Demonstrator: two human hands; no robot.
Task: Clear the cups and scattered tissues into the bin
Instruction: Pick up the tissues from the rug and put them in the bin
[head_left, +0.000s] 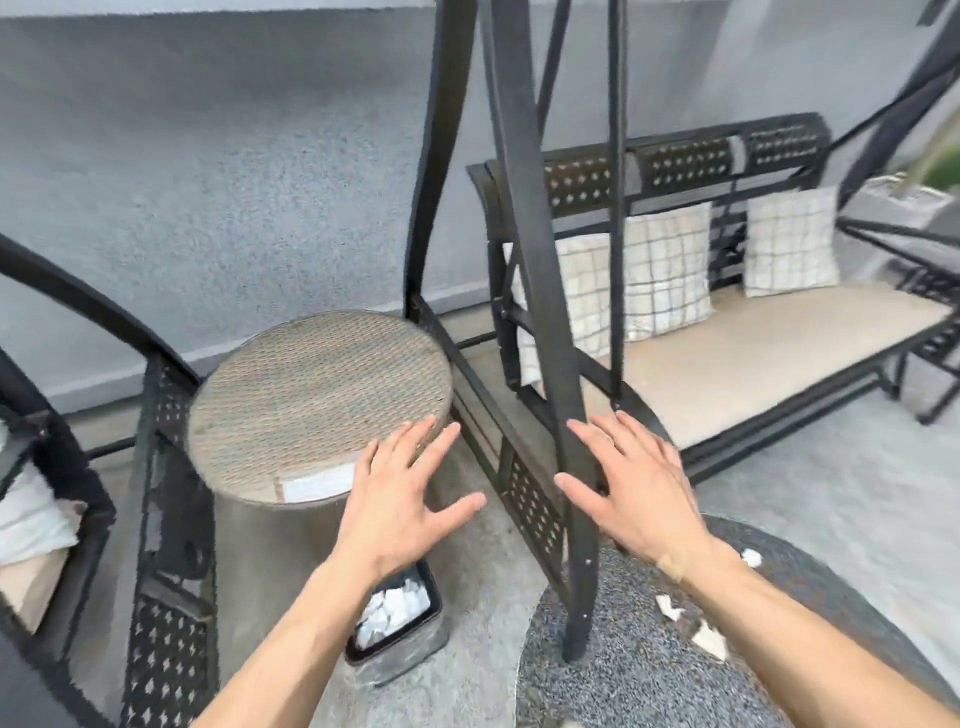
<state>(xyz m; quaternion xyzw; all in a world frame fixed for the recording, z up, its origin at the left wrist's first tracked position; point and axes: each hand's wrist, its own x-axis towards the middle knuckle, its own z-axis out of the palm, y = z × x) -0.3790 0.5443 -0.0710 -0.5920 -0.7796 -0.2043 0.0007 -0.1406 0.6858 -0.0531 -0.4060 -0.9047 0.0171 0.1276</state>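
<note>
Woven wicker covers the top of a round side table left of centre in the frame, with a white sheet or patch lying at its near edge. Both bare hands hover in the middle of the frame, palms down and fingers spread wide, holding nothing. The left hand sits over the table's near right edge, its fingertips overlapping the wicker rim; whether they touch it cannot be told. The right hand is beside the dark metal leg of a swing frame that runs diagonally down the centre.

Directly below the left wrist, at bottom centre, stands a small dark rectangular bin on the grey floor, holding a heap of white crumpled tissues. In the lower right of the frame a round, speckled grey tabletop still carries tissue scraps: one white bit near the right forearm, and two more pieces further down beside that arm. No cups show in this view.

In the upper right, the swing's bench seat has a beige cushion and three checked pillows leaning on its perforated metal back. At the far left edge, part of another dark frame holds a pale cushion.
</note>
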